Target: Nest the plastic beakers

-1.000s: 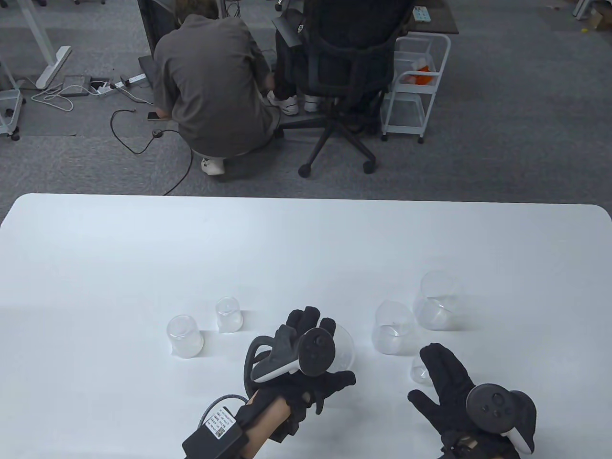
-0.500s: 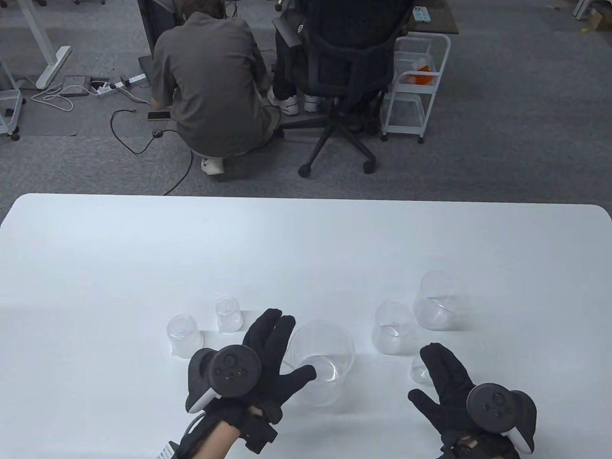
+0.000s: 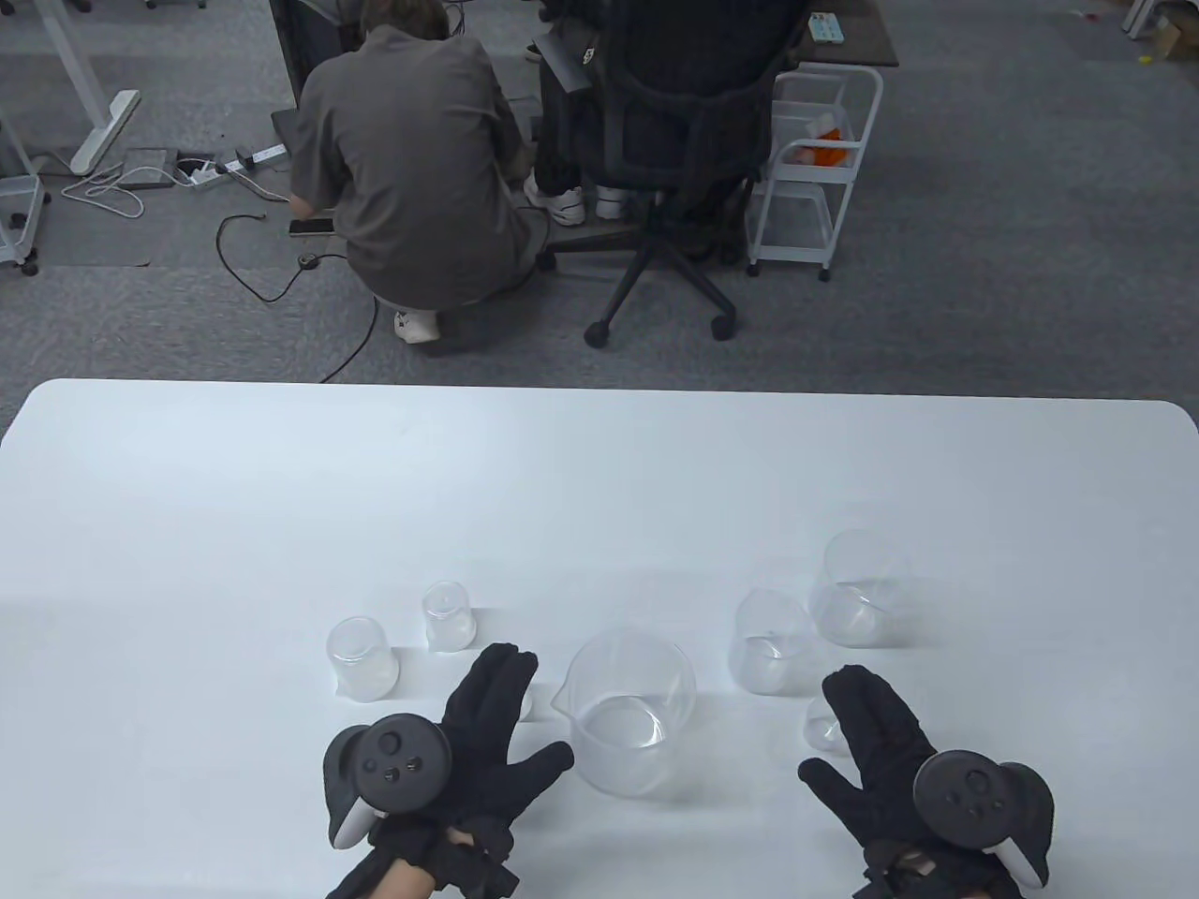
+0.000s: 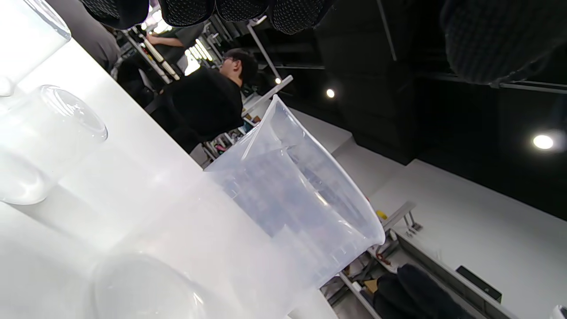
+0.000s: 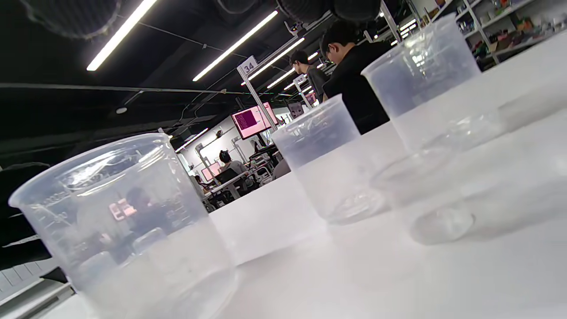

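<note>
A large clear beaker [image 3: 628,716] stands upright on the white table [image 3: 599,487], spout to the left. My left hand [image 3: 510,726] lies open just left of it, apart from it, with a tiny beaker [image 3: 526,702] half hidden by its fingers. My right hand [image 3: 857,740] lies open and flat at the near right, next to another small beaker [image 3: 824,726]. Two beakers [image 3: 362,657] [image 3: 449,615] stand upside down at the left. Two upright beakers [image 3: 773,641] [image 3: 857,590] stand at the right. The large beaker fills the left wrist view [image 4: 288,195] and shows in the right wrist view [image 5: 128,212].
The far half of the table is bare white surface. Beyond the far edge are a crouching person [image 3: 412,159], an office chair [image 3: 665,140] and a white cart [image 3: 810,169]. The table's near edge is by my wrists.
My left hand has let go of the large beaker and drawn back to the left and toward me. The beaker now stands alone. My right hand has not moved.
</note>
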